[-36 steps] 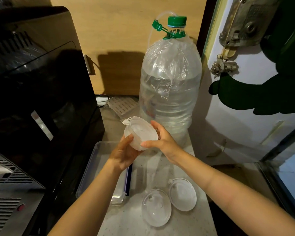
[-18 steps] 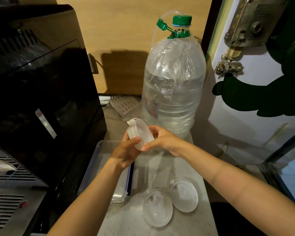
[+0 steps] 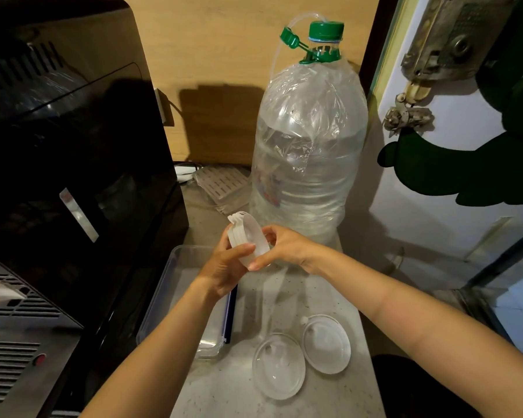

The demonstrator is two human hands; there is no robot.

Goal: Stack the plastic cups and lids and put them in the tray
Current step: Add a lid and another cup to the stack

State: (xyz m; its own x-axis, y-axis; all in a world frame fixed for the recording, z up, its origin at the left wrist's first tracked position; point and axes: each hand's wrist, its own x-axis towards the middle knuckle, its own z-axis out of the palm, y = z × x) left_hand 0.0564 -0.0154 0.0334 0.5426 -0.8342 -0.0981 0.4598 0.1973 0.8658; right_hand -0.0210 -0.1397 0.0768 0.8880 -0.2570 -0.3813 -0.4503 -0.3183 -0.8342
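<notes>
Hands (image 3: 254, 254) together have tipped the lid stack (image 3: 246, 238) on edge above the tray (image 3: 175, 267); two lids (image 3: 302, 354) nearer wait

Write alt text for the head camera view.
Both hands, left hand and right hand, hold a stack of lids on edge above a clear tray. Two lids lie flat on the counter, near a big water bottle.

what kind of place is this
Probably a home kitchen corner: a big water bottle with a green cap, a black appliance and a speckled stone countertop holding plastic lids.
</notes>
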